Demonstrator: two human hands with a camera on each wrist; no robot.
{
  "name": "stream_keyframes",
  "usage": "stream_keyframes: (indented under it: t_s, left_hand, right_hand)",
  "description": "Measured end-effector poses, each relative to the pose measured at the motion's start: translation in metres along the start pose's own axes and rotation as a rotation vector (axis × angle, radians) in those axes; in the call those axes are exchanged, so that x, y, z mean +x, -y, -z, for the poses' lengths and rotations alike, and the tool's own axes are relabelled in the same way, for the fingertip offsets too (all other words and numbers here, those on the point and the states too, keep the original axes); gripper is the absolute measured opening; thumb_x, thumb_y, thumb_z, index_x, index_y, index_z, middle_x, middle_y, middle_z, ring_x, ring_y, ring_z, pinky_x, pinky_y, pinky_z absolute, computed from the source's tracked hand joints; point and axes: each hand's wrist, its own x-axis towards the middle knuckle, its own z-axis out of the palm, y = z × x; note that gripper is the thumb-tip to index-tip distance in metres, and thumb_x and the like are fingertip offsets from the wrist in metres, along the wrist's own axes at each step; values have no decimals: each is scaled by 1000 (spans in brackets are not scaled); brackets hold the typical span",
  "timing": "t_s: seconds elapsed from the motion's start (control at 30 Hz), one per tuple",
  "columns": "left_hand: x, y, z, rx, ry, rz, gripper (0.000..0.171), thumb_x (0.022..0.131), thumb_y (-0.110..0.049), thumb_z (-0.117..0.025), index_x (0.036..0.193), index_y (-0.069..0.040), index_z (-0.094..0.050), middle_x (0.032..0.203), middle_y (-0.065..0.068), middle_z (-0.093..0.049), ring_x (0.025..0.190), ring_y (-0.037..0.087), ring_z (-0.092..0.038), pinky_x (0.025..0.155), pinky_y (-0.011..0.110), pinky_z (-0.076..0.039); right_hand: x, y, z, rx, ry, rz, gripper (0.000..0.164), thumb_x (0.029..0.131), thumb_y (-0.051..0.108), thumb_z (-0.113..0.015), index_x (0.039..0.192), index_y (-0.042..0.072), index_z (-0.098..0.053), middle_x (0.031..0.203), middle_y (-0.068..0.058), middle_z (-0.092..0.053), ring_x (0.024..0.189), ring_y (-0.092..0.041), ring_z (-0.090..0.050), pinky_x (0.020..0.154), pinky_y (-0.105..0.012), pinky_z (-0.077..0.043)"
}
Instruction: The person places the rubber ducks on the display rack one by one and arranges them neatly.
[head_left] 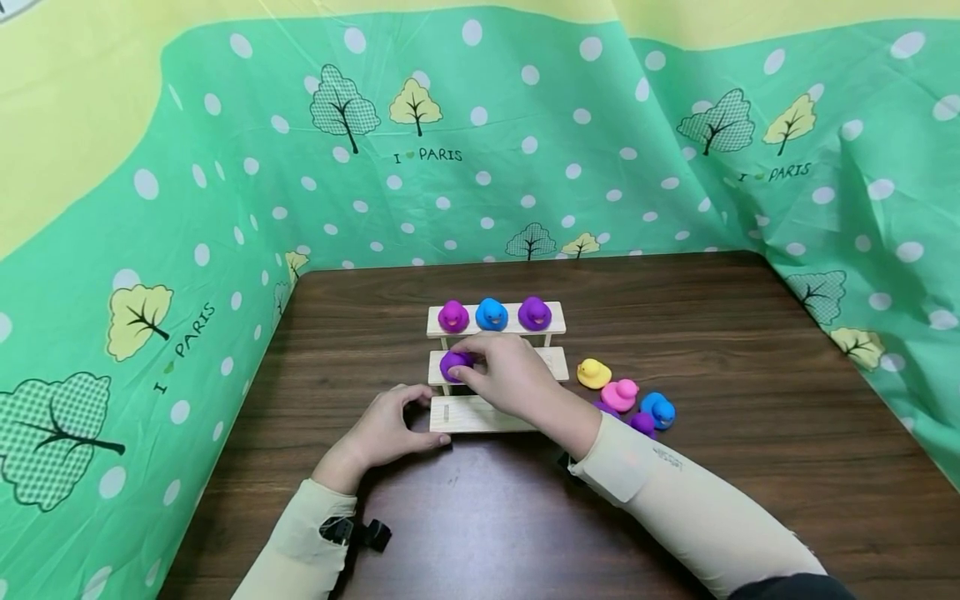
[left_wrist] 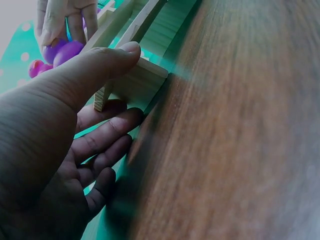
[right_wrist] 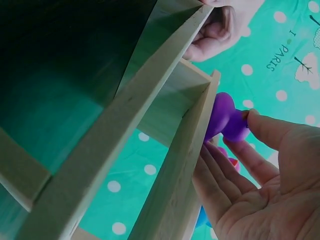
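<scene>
Pinching purple toy duck in right hand by left edge of middle step. Gripping bottom step with left hand beside open table.

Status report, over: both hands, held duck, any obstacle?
Left hand holds wooden stand. Right hand pinches purple duck at left end, middle shelf. No obstacle seen.

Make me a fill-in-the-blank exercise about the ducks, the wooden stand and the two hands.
1. On the top tier of the wooden stand, the duck between the magenta duck and the purple one is ____.
2. The right hand holds a purple duck at the ____ tier.
3. The left hand spans one end of the ____ tier.
4. On the table, just behind the pink duck, lies a ____ duck.

Missing words: blue; middle; bottom; yellow.
</scene>
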Motion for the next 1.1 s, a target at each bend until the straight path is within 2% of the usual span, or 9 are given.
stream_keyframes:
  t_s: [0.53,0.93,1.1]
  left_hand:
    - [0,-1,1,-16,12,6,51,74,-38,-96,112,-17,-71,101,-9,-68,98,15,-65,92,39,-53]
    - [0,0,0,-16,0,4,51,73,-36,-97,112,-17,-71,100,-10,-68,97,15,-65,91,38,-53]
    - [0,0,-1,-24,-4,1,51,72,-35,-98,111,-17,-71,100,-10,-68,97,14,-65,91,38,-53]
  right_hand:
    - [0,0,-1,-33,-18,18,24,93,33,-82,114,22,-80,94,13,-72,77,-11,-62,67,-30,-50]
    - [-12,-7,10,-30,-39,73,31,91,28,-84,119,16,-78,114,3,-77,106,-16,-70,92,-37,-55]
    - [-22,-12,17,-15,-29,56,33,92,30,-84,120,14,-78,118,2,-76,112,-17,-70,95,-39,-56]
